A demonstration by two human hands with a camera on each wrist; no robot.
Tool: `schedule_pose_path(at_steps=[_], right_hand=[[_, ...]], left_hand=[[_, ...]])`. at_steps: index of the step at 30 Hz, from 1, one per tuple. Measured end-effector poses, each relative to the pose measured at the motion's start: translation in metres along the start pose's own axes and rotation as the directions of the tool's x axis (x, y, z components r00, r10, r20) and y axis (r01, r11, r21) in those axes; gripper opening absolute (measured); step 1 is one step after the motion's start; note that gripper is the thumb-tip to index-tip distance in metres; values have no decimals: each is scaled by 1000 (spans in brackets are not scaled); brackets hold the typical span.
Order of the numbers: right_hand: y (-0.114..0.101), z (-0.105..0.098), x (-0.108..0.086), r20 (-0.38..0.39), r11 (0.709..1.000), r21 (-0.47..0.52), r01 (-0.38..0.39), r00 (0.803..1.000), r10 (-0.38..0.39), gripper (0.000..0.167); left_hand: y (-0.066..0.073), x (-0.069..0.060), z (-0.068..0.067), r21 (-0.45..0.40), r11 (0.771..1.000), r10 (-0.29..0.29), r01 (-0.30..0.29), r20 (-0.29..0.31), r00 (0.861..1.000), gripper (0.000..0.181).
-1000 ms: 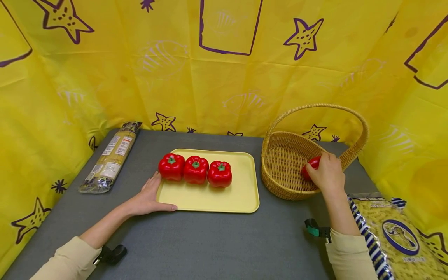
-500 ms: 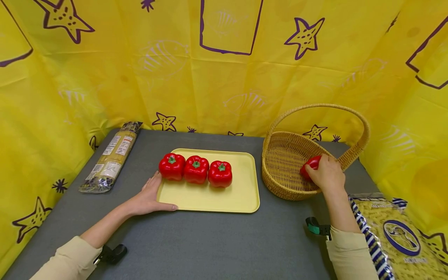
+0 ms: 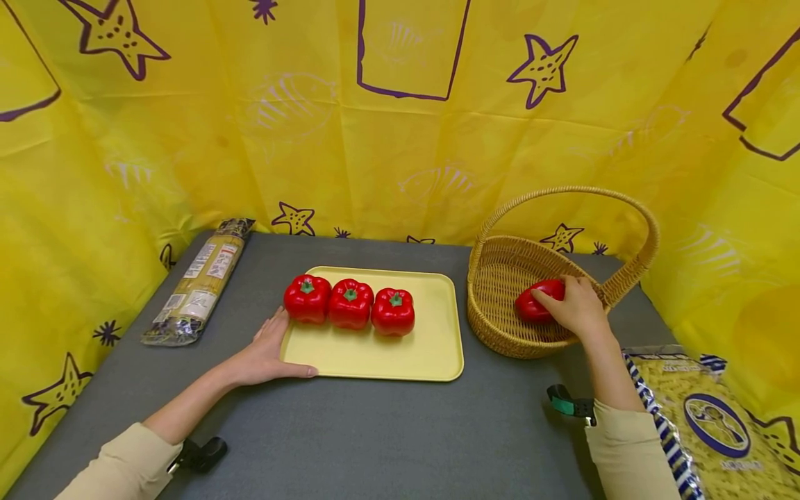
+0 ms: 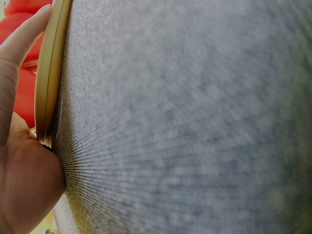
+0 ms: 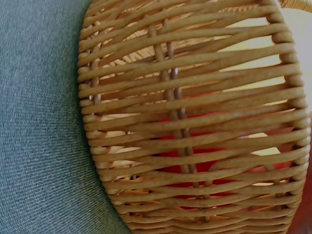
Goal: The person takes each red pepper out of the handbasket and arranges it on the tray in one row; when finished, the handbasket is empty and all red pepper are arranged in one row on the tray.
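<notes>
In the head view my right hand (image 3: 582, 305) reaches over the rim of a wicker basket (image 3: 500, 333) and grips a red bell pepper (image 3: 539, 303) low inside it. The right wrist view shows the basket's woven side (image 5: 195, 107), with red showing through the gaps. My left hand (image 3: 265, 354) rests against the left front corner of a pale yellow tray (image 3: 431, 354), thumb along its front edge and fingers at its left edge. Three red bell peppers (image 3: 350, 304) with green stems sit in a row on the tray. The left wrist view shows the tray rim (image 4: 48, 73) beside my thumb.
A pack of noodles (image 3: 200, 281) lies on the grey table (image 3: 400, 437) at the back left. A large bag of pasta (image 3: 706, 417) lies at the right front. Yellow printed cloth (image 3: 400, 153) hangs behind. The basket's tall handle (image 3: 569, 191) arches over it.
My right hand has shifted a little left inside the basket, bringing the bell pepper from the right side toward the middle. The left hand and the tray have stayed put.
</notes>
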State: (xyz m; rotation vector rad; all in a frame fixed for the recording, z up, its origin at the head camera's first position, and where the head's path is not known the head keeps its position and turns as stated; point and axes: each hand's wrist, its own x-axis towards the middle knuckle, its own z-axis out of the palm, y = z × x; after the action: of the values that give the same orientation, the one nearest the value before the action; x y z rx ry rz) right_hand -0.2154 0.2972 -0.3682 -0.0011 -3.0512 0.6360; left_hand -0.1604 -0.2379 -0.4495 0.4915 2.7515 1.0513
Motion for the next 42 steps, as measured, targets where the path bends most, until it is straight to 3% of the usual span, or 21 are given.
schedule_pose_path(at_steps=[9, 16, 20, 31, 42], right_hand=[[8, 1, 8, 82, 999, -4, -47, 995, 47, 88], [9, -3, 16, 226, 995, -21, -95, 969, 98, 98], [8, -3, 18, 255, 995, -3, -97, 962, 95, 97], [6, 7, 18, 168, 999, 42, -19, 986, 12, 89], [0, 12, 14, 109, 998, 64, -6, 994, -1, 94]], left_hand=[[1, 0, -1, -1, 1000, 3, -3, 5, 1000, 121], [3, -2, -2, -5, 1000, 8, -8, 7, 1000, 121], [3, -2, -1, -2, 1000, 5, -5, 8, 1000, 121], [-1, 1, 0, 4, 1000, -2, 2, 6, 1000, 122], [2, -1, -2, 0, 1000, 10, -10, 4, 1000, 121]])
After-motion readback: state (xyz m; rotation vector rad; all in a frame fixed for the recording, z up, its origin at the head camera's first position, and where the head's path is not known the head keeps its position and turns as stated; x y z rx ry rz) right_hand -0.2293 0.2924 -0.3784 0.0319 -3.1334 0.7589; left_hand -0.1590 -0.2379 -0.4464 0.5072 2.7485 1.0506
